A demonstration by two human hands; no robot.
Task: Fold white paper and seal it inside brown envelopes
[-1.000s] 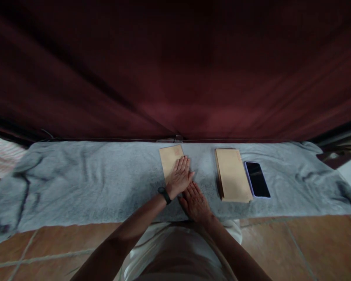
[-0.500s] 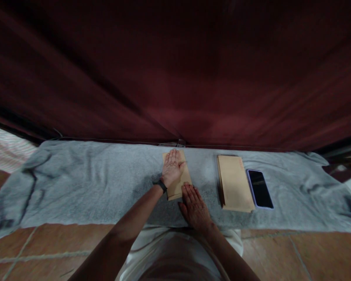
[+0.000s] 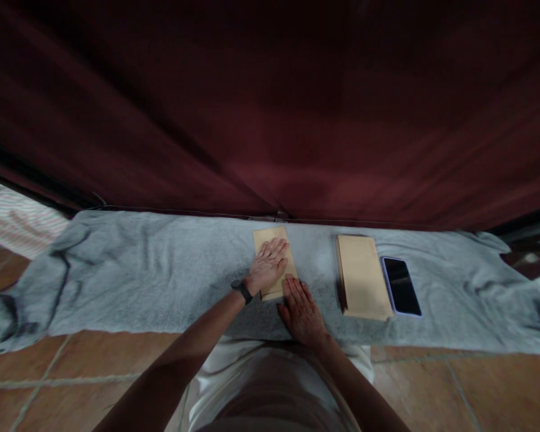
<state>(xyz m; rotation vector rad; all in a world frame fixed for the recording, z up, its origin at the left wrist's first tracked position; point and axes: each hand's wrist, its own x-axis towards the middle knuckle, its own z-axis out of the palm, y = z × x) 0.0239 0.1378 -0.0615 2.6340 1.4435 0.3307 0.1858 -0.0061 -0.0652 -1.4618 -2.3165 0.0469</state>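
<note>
Centre of the frame: the left hand (image 3: 268, 266) lies flat, palm down, on a single brown envelope (image 3: 274, 258), fingers spread and pointing toward the upper right. No pinch here, the grip is slack and the hand simply presses the paper flat against the grey towel (image 3: 139, 276). That looks like the reason for the flat palm: weight spread over the envelope keeps it from sliding on the soft pile.

Just below and right of it, the right hand (image 3: 302, 309) is flat too, fingers together, its fingertips touching the envelope's lower edge. Its grip is likewise released, holding nothing; it seems to brace or square that edge.

A black wristband (image 3: 242, 290) sits on the left wrist.

Right of centre, well apart from the hands, a stack of envelopes (image 3: 362, 276) lies squared up on the towel, and a dark phone (image 3: 401, 286) lies just beside it, screen up, parallel to the stack, neatly out of the way.

The towel runs across the frame over a tiled floor (image 3: 477, 384), with a dark red curtain (image 3: 270, 108) filling the upper half.
</note>
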